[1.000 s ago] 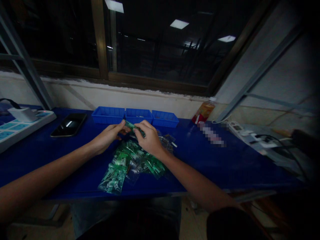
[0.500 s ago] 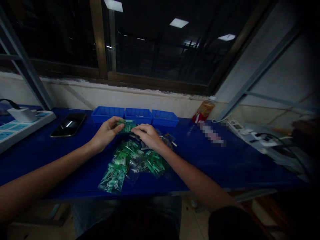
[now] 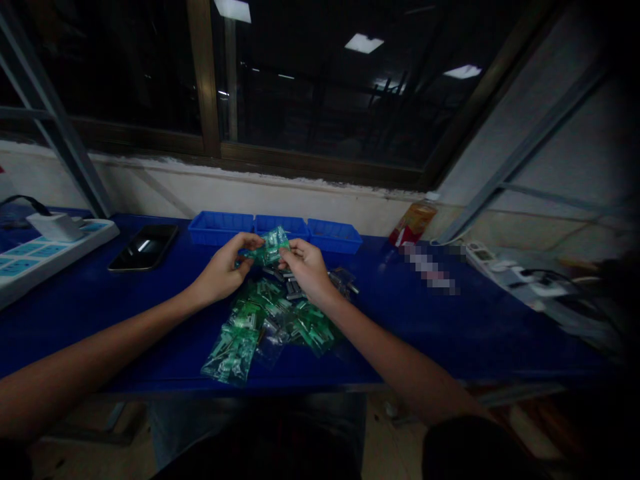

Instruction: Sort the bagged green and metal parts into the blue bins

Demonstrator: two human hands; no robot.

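Holding a green bag [image 3: 275,245]
Right hand [image 3: 306,265] pinches it at four o'clock; left hand [image 3: 225,269], loosely curled, holds it at nine. More bags [image 3: 231,352] lie at six.

1. A wide dark window [image 3: 320,113] fills much of the far side, split by a brown upright frame [image 3: 204,80].
2. Three bright square lights [image 3: 364,43] show in the glass.
3. Below the window runs a pale wall [image 3: 320,201], rough along its top edge.
4. Gray metal bars [image 3: 522,159] slant up at both sides.
5. A blue table [image 3: 410,327] stands against the wall.
6. Under it, a pale floor [image 3: 393,447] shows dimly.
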